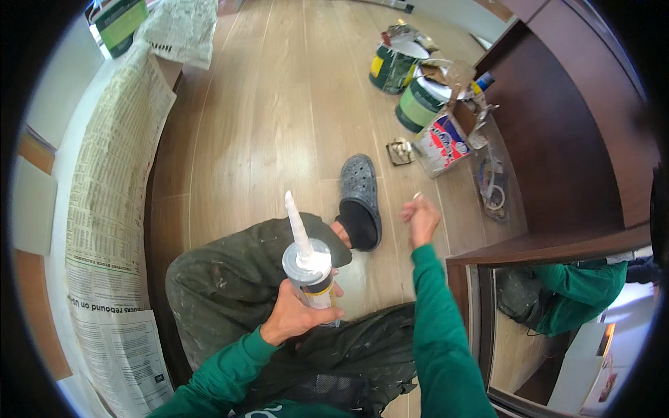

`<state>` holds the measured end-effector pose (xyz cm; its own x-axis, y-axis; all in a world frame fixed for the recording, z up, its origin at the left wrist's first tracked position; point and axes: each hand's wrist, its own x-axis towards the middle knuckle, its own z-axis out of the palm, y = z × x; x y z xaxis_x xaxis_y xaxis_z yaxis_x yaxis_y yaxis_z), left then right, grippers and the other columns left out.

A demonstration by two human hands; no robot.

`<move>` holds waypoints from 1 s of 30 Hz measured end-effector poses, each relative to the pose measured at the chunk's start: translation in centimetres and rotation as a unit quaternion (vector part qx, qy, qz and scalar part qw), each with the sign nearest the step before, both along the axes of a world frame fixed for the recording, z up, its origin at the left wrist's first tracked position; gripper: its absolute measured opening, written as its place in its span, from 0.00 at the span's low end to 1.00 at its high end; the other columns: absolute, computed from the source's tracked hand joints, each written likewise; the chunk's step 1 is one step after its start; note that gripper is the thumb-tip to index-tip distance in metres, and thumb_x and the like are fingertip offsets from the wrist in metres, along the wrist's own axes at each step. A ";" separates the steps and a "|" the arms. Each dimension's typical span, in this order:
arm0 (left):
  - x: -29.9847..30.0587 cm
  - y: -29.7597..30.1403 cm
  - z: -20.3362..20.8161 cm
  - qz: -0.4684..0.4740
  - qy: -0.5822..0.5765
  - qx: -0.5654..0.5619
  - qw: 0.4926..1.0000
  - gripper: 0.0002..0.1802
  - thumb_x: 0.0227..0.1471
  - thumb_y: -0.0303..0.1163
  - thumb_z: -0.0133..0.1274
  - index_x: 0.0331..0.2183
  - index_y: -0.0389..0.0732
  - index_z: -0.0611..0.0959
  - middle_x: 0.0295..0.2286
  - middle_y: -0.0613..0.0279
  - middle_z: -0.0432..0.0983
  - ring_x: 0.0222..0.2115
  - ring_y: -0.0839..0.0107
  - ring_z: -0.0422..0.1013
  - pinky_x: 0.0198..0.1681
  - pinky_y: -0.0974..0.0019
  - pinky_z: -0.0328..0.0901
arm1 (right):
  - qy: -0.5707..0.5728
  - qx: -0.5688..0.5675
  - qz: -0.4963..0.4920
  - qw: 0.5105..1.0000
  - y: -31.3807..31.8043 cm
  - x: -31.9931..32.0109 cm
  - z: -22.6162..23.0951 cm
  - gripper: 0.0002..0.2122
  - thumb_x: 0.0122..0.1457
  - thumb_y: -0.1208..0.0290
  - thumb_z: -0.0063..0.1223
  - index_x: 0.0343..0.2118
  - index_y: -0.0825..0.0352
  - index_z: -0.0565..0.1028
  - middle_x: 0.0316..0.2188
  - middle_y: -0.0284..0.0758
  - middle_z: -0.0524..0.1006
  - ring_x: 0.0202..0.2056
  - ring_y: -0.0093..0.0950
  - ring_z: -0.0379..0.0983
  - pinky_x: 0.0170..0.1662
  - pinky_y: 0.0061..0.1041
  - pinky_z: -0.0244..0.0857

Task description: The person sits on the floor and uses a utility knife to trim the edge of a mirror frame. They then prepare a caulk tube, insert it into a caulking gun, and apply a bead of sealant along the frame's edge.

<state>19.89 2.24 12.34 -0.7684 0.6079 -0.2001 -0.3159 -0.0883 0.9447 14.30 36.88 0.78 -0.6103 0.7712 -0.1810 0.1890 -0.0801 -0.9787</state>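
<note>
My left hand (294, 313) is wrapped round a sealant cartridge (306, 263) with a grey top, held above my lap. Its long white nozzle (297, 221) points up and away from me, smeared with white at the base. Over the floor to the right, my right hand (421, 220) is closed, its fingers curled. A small pale spot shows at its fingertips, too small to make out. Between the two hands my foot in a grey clog (359, 184) rests on the floor.
Newspaper (111, 188) covers a ledge along the left. Green paint tins (418, 104), a box-shaped container (442, 146) and a plastic bag (492, 184) stand at the right, beside a dark wooden cabinet (557, 111). A mirror (533, 348) is at lower right. Another green tin (120, 26) sits far left.
</note>
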 end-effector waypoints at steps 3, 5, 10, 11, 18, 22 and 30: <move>-1.0 -0.3 -0.4 0.014 -0.041 0.003 0.999 0.37 0.33 0.16 0.70 0.48 0.36 0.74 0.34 0.56 0.80 0.37 0.70 0.76 0.42 0.63 0.71 | -0.074 0.182 0.012 0.981 6.9 -5.8 -1.9 0.12 0.62 0.70 0.51 0.37 0.76 0.79 0.24 0.39 0.81 0.21 0.26 0.77 0.25 0.27 0.70; -1.6 -0.6 -0.9 0.023 -0.096 0.014 0.995 0.35 0.33 0.17 0.70 0.47 0.35 0.74 0.34 0.55 0.80 0.37 0.70 0.76 0.42 0.63 0.71 | -0.068 0.188 0.017 0.980 9.7 -9.4 -3.0 0.12 0.60 0.74 0.51 0.42 0.77 0.79 0.26 0.40 0.82 0.24 0.27 0.80 0.28 0.27 0.72; -1.8 -2.1 -1.3 0.037 -0.110 0.009 0.993 0.35 0.33 0.18 0.71 0.46 0.35 0.74 0.34 0.56 0.81 0.36 0.70 0.76 0.41 0.63 0.71 | -0.162 0.203 0.064 0.964 10.4 -14.8 -4.9 0.16 0.55 0.77 0.53 0.46 0.76 0.78 0.30 0.44 0.83 0.29 0.30 0.83 0.30 0.26 0.75; -1.9 -2.1 -1.4 0.039 -0.084 0.012 0.996 0.35 0.33 0.19 0.71 0.46 0.35 0.74 0.33 0.56 0.81 0.35 0.71 0.76 0.41 0.63 0.71 | -0.178 0.223 0.070 0.956 9.9 -15.3 -5.2 0.16 0.54 0.77 0.53 0.45 0.76 0.79 0.30 0.44 0.83 0.28 0.30 0.83 0.30 0.26 0.75; -2.2 -2.2 -2.0 0.034 -0.114 0.020 0.993 0.35 0.36 0.19 0.71 0.48 0.36 0.73 0.36 0.57 0.80 0.38 0.71 0.76 0.42 0.64 0.72 | -0.223 0.493 0.209 0.815 7.4 -15.2 -7.3 0.18 0.52 0.63 0.59 0.45 0.65 0.81 0.42 0.45 0.81 0.47 0.43 0.77 0.53 0.36 0.68; -2.1 -2.1 -1.6 0.036 -0.105 0.020 0.994 0.36 0.36 0.18 0.71 0.48 0.36 0.72 0.35 0.56 0.80 0.38 0.70 0.76 0.41 0.64 0.72 | -0.277 0.437 0.208 0.830 6.4 -14.5 -8.0 0.17 0.50 0.66 0.59 0.41 0.69 0.82 0.44 0.50 0.78 0.48 0.46 0.74 0.55 0.40 0.66; -1.4 -1.6 -1.6 0.032 -0.104 0.017 0.994 0.35 0.35 0.17 0.70 0.48 0.36 0.73 0.35 0.56 0.80 0.38 0.70 0.76 0.41 0.64 0.72 | -0.175 0.489 0.212 0.828 4.8 -12.6 -6.3 0.15 0.53 0.71 0.52 0.44 0.65 0.81 0.52 0.52 0.72 0.53 0.48 0.70 0.58 0.40 0.64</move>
